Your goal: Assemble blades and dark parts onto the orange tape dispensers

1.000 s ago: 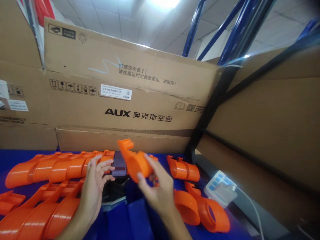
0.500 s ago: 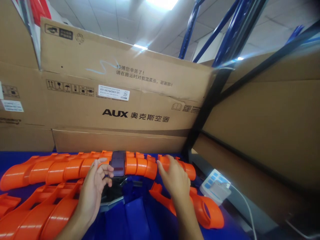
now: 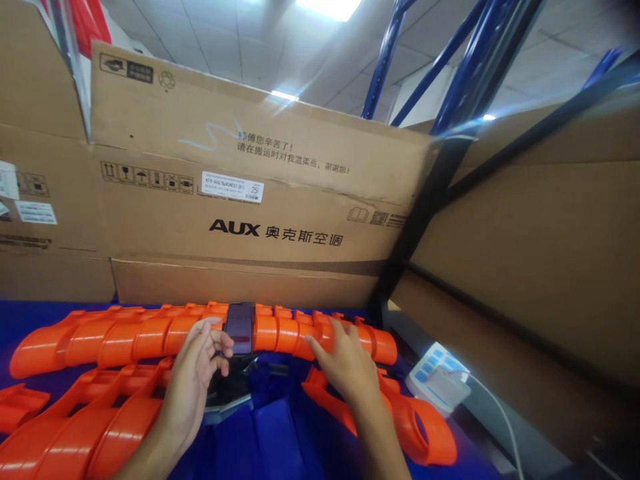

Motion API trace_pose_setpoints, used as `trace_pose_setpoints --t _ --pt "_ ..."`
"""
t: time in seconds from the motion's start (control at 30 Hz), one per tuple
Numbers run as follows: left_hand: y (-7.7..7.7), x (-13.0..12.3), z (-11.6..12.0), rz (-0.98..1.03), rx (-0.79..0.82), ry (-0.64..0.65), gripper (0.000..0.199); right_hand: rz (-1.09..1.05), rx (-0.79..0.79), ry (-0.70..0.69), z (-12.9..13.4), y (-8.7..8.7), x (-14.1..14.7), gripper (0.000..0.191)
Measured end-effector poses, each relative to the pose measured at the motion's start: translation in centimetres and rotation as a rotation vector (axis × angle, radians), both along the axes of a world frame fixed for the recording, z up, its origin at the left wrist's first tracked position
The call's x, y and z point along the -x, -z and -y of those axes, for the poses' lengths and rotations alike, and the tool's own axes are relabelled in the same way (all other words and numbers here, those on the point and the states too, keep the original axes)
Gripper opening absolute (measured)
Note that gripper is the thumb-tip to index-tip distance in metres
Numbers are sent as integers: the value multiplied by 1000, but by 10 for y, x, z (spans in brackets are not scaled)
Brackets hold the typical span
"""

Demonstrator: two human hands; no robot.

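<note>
A row of curved orange plastic pieces (image 3: 120,343) runs along the back of the blue surface, with a dark phone (image 3: 240,328) standing against its middle. My left hand (image 3: 197,373) is beside the phone, palm turned inward, fingers loosely bent and apart, nothing seen in it. My right hand (image 3: 347,367) reaches over the right part of the row, fingers spread at the orange pieces there; its fingertips are partly hidden among them. More orange pieces (image 3: 125,427) lie at the front left, and a looped orange piece (image 3: 430,433) lies right of my right wrist.
Behind the row stands a large cardboard panel (image 3: 280,200). A black and blue metal post (image 3: 425,200) rises at the right. A white power strip (image 3: 437,377) with a plugged-in charger and cable sits at the right. A dark object (image 3: 227,393) lies below the phone.
The gap in the right part of the orange row has closed; its right-hand pieces now meet the rest. My right hand has moved slightly left relative to the row. The view has shifted slightly.
</note>
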State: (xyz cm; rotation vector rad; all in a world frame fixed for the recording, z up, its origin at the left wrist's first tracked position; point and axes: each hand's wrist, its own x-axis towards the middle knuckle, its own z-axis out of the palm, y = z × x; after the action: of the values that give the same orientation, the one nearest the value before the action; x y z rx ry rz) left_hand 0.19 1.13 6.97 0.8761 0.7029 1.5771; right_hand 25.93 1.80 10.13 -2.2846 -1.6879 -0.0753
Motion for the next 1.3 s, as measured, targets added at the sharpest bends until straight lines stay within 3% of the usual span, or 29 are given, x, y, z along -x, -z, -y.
trace_pose_setpoints --t 0.1,0.23,0.37,0.47,0.6,0.8,0.97,1.13,1.3 --pt "-1 -1 2 -14 -3 6 37 26 11 -12 -1 2 -2 58" --pt "-4 -2 4 -21 -9 5 35 66 -94 18 -2 0 -10 49" --pt "-3 -2 3 -36 -18 -8 35 142 -160 130 -4 -2 -19 52" --pt "-1 -1 2 -44 10 -14 37 137 -76 185 -5 -1 -24 53" --pt "1 -2 1 -49 28 -8 38 127 28 145 -4 -2 -29 46" --pt "1 -5 0 -70 47 9 35 88 46 180 -2 -10 -32 42" --pt "-4 -7 4 -100 47 25 30 72 80 149 -4 -8 -41 42" --pt "-6 -9 4 -144 49 38 31 -76 139 124 -3 -7 -44 45" --pt "-5 -10 3 -166 54 66 34 -73 66 175 2 -16 -37 44"
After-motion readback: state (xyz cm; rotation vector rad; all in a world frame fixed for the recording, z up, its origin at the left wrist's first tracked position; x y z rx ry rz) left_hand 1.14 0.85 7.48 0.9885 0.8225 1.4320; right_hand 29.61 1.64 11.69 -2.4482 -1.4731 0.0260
